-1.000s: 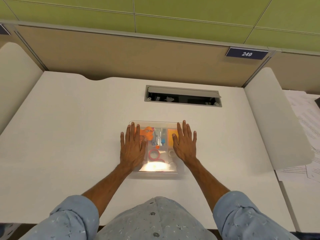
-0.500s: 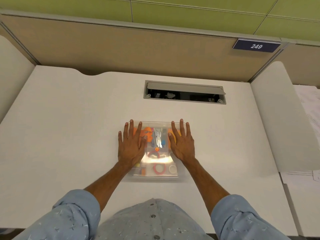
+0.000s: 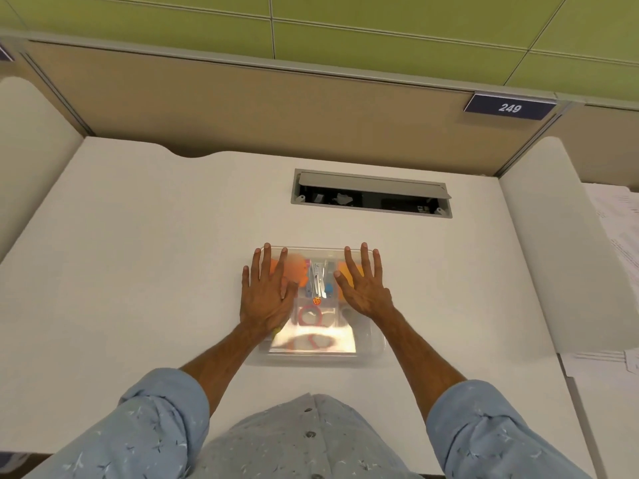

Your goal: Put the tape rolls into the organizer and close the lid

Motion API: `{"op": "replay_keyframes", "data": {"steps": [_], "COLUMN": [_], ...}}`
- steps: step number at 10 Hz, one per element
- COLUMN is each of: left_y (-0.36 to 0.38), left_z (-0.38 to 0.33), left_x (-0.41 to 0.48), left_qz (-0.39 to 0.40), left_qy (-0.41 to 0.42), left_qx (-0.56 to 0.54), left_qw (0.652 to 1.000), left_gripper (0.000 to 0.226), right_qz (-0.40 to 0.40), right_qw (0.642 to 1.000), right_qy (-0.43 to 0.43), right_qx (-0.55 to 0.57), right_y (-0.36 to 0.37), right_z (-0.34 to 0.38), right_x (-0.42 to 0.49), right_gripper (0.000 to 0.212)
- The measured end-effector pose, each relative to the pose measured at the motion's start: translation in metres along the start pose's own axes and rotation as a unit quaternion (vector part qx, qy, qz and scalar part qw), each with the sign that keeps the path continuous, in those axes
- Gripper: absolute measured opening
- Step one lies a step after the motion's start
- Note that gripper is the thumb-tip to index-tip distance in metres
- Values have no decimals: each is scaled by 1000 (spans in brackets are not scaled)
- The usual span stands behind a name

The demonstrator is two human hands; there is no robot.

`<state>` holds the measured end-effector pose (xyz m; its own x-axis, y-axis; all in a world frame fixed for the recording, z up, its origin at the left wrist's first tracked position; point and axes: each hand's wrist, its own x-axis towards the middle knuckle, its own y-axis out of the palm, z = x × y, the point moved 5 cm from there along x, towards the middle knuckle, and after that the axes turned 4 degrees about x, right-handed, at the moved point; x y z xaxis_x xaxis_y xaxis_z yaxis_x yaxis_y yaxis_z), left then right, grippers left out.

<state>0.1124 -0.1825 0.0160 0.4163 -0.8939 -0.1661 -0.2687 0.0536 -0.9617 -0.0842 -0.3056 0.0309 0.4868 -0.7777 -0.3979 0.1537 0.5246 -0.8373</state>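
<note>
A clear plastic organizer sits on the white desk in front of me with its transparent lid down. Through the lid I see a red tape roll, a pale roll to its right, orange items and small metal tools. My left hand lies flat on the lid's left side, fingers spread. On the lid's right side my right hand rests flat in the same way. Neither hand holds anything. A bright glare covers the near part of the lid.
A cable hatch with its flap raised is set into the desk behind the organizer. Tan partition panels rise at the back and both sides. Printed papers lie on the neighbouring desk at far right.
Both hands have slid slightly toward the far edge of the lid, fingers still spread. The organizer has stayed in place.
</note>
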Motion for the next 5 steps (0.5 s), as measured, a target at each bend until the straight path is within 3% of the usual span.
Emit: {"op": "replay_keyframes", "data": {"steps": [1, 3, 5], "left_y": [-7, -19, -27], "left_z": [-1, -4, -18], "left_x": [-1, -7, -21], "left_qz": [24, 48, 10], "left_qy": [-3, 32, 79], "left_qx": [2, 16, 85], "left_qw": [1000, 998, 993], "left_gripper": [74, 72, 73], "right_qz": [-3, -85, -95], "right_qw": [1000, 990, 990], "right_qy": [14, 25, -7], "right_qx": [-20, -108, -108], "right_y": [-5, -8, -14], "right_z": [3, 9, 19], "right_x": [-9, -32, -38], "right_gripper": [71, 71, 68]}}
